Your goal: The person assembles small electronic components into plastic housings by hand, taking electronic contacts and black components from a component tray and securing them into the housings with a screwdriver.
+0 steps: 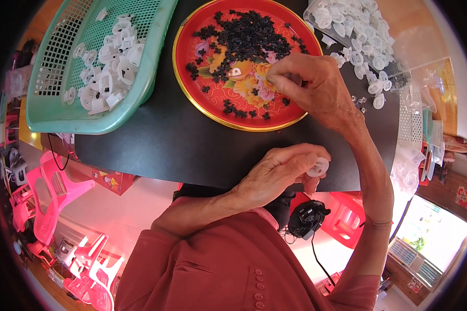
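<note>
My left hand (277,173) is closed around a small round translucent white plastic part (318,167), just past the table's near edge. Over the right side of a red floral tray (192,98) with a gold rim, my right hand (314,85) is closed, thumb and fingertips together. Whatever those fingertips pinch, if anything, is hidden. Many small black plastic pieces (251,36) lie heaped at the tray's far side, and others are scattered toward its near rim. A small whitish piece (235,72) rests among the printed flowers.
A green mesh basket (88,127) with white plastic parts (109,72) stands at the left of the black table (202,150). Clear plastic parts (358,36) are piled at the far right. Pink chairs (57,192) are on the floor at left; a black device with a cable (307,217) sits below the table.
</note>
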Demonstrator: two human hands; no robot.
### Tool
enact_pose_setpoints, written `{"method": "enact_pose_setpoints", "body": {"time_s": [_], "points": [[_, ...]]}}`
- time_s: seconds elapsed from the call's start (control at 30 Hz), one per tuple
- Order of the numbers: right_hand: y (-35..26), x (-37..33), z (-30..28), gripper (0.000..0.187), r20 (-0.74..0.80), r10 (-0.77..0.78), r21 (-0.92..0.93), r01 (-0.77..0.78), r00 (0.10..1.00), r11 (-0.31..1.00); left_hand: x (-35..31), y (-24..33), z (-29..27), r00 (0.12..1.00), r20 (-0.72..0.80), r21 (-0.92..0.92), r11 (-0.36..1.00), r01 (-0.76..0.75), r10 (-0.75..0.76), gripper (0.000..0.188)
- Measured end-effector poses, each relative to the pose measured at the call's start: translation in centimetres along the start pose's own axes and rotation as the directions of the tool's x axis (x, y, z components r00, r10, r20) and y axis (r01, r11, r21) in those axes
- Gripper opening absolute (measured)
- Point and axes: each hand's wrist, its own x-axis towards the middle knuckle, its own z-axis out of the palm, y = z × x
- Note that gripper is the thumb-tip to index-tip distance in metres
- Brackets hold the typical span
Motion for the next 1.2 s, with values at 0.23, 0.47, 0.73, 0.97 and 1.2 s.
{"method": "enact_pose_setpoints", "body": {"time_s": [0.23,0.47,0.73,0.97,1.2], "points": [[-0.6,0.3,0.3,0.007,0.100,-0.078,0.042,0.074,0.992,0.996,0.0,-0.1,0.0,1.000,-0.016,0.009,1.000,0.005,-0.005,0.034],[-1.3,1.1,1.9,0.010,0.101,-0.312,-0.116,0.322,0.945,0.940,0.1,-0.2,0.1,1.000,-0.020,-0.007,1.000,0.001,-0.001,0.034],[-1.2,0.7,1.8,0.012,0.123,-0.228,-0.128,0.244,0.966,0.961,0.0,0.2,0.2,1.000,-0.020,0.043,0.999,0.009,-0.008,0.033],[-1.0,0.0,1.7,0.011,0.123,-0.204,-0.134,0.220,0.971,0.966,0.1,-0.1,0.1,1.000,-0.015,0.034,0.999,-0.012,0.013,0.033],[-1.0,-0.2,1.6,0.011,0.115,-0.226,-0.136,0.241,0.967,0.961,0.1,-0.4,0.1,0.999,-0.023,0.044,0.999,-0.032,0.033,0.035]]}}
